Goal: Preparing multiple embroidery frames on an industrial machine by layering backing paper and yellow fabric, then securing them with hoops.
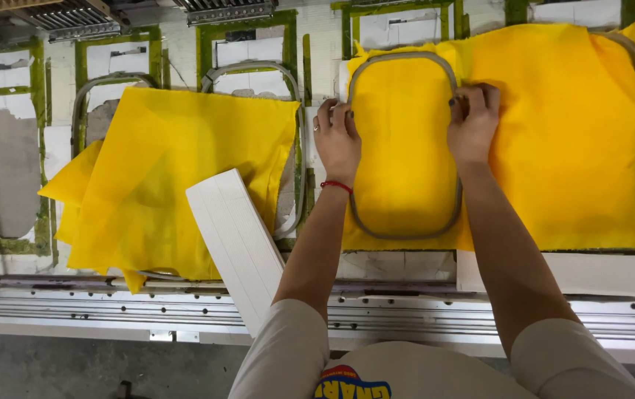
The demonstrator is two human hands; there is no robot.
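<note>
Beige sleeves nearest, grey hoop (404, 144) pressed onto yellow cloth (554, 133) by both hands, left hand (338, 139) flat on left rim, right hand (472, 122) curled on right rim, white board (240, 240) near left.

Two hands press a grey hoop frame onto yellow cloth on the work surface.

The left hand (337, 139), with a ring and a red wrist cord, rests fingers-down on the left rim of the rounded grey hoop frame (404, 145), while the right hand (471, 122) pinches its upper right corner. The frame lies on a large yellow cloth (568, 140) spread over the white and green surface (399, 264). To the left, a second yellow cloth (177, 177) lies rumpled over another hoop (103, 83), and a long white block (238, 240) leans diagonally beside it, overlapping its lower right edge. A metal rail (111, 307) runs along the near edge.
</note>
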